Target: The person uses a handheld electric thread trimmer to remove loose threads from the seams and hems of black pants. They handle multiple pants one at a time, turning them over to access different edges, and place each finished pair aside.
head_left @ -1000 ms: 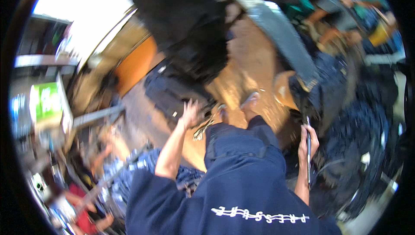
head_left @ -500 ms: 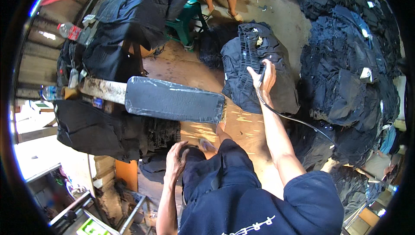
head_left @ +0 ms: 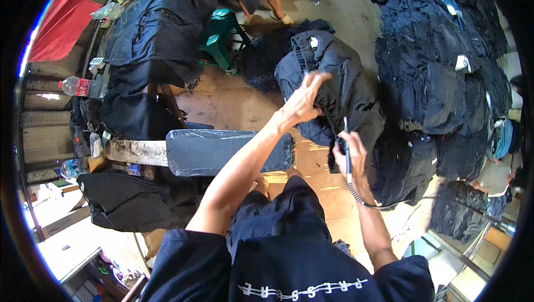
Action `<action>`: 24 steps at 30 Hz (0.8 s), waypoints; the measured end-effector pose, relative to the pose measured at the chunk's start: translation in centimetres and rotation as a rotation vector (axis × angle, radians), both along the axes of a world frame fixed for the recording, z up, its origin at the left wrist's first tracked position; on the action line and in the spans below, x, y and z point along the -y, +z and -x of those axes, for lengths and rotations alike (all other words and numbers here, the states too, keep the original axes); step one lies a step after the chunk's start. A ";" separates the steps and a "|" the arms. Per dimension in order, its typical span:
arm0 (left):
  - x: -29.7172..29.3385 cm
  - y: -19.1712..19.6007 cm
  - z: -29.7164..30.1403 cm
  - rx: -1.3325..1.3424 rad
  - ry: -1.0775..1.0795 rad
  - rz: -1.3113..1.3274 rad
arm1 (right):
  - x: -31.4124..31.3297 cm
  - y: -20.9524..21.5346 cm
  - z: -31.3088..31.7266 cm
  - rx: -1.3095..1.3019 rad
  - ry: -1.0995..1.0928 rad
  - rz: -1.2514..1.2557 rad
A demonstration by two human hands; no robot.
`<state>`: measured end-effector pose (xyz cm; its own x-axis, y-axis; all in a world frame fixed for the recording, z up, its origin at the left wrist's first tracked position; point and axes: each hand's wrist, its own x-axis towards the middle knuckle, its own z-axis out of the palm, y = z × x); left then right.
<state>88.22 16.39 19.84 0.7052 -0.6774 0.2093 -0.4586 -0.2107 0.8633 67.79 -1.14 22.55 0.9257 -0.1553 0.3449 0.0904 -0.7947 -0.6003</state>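
The left hand (head_left: 303,102) is placed over the black garment (head_left: 347,68), near its gathered waistband (head_left: 302,52), with fingers partly spread; whether cloth is pinched cannot be told. A pen-shaped tool (head_left: 348,160) is gripped by the curled fingers of the right hand (head_left: 357,151). The garment is heaped ahead of the 2 hands, beyond and right of the padded board (head_left: 214,154). It is judged soft, limp and fairly light, best held by the waistband. The heap's underside is hidden; several layers may be stacked there.
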 end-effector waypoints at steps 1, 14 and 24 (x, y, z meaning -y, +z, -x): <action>-0.1 -0.9 0.4 -0.055 -0.111 -0.069 | -1.3 -0.9 1.5 -0.019 -0.035 -0.013; -19.5 -3.3 4.0 0.025 0.001 -0.144 | -22.6 0.3 8.2 0.004 -0.072 -0.217; -41.5 -2.8 11.7 0.285 0.905 -0.363 | -34.8 2.1 1.1 0.027 0.582 -0.471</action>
<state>76.51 57.85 17.00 0.9409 0.0298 0.3374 -0.1757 -0.8086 0.5614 66.67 33.66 24.66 0.8955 0.2201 0.3869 0.4373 -0.2731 -0.8569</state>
